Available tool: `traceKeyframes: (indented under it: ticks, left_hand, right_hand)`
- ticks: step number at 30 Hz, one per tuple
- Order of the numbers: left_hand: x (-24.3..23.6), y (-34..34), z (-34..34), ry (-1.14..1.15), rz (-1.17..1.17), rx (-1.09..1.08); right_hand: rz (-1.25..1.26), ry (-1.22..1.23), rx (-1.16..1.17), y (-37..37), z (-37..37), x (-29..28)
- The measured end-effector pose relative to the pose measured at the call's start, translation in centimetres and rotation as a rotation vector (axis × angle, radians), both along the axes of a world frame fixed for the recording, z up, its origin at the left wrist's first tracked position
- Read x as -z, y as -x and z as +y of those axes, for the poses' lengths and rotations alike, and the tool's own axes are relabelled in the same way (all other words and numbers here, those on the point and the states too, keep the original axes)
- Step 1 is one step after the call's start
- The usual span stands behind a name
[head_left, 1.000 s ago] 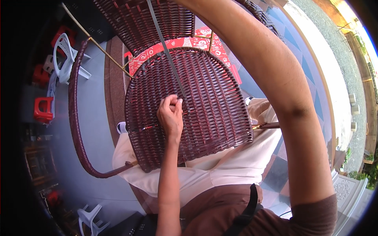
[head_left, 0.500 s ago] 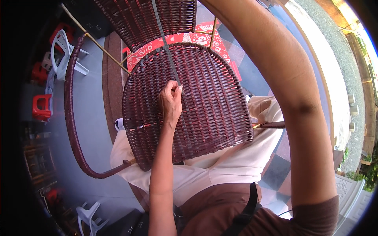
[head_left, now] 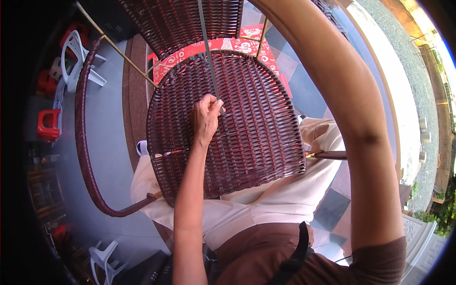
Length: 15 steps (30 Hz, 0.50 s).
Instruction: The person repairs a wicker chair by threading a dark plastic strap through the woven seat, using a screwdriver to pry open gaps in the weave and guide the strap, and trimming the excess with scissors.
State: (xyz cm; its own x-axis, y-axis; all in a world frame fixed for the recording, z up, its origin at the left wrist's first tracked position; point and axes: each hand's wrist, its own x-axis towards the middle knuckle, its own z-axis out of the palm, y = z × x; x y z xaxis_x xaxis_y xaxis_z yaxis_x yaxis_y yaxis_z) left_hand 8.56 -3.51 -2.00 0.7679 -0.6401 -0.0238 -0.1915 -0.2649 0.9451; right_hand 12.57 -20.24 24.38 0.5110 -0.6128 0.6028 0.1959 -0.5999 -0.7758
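A dark reddish-brown woven chair seat [head_left: 251, 118] lies in front of me, its woven backrest [head_left: 190, 21] rising at the top. My left hand [head_left: 207, 116] is over the middle of the seat, thumb and fingers pinched on a flat grey weaving strip [head_left: 211, 61]. From the pinch the strip runs taut upward across the seat and backrest, out of the top edge. My right arm [head_left: 351, 90] reaches up past the top of the picture, so the hand at its end is hidden. The wrapped armrest [head_left: 81, 137] curves round on the left.
Under the chair's far side is a red patterned cloth or mat [head_left: 256, 42]. White plastic chairs [head_left: 76, 61] and a red stool [head_left: 49, 124] stand to the left. My light trousers [head_left: 266, 204] are below the seat. A step edge [head_left: 137, 95] runs along the left side.
My left hand has shifted slightly right and down along the seat, with the strip still pinched. The strip has swung a little to the right at its top.
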Motion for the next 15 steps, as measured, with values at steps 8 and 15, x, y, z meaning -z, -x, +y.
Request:
traceKeyframes:
  ticks: [8,15]
  left_hand:
    - [-2.6,-0.5,0.3,0.103,0.214,0.073]
    - [-8.8,3.4,4.9,0.324,0.328,0.271]
  right_hand:
    - [-0.04,-0.308,-0.368,2.6,0.4,0.7]
    - [0.274,-0.77,-0.318,11.7,4.7,9.9]
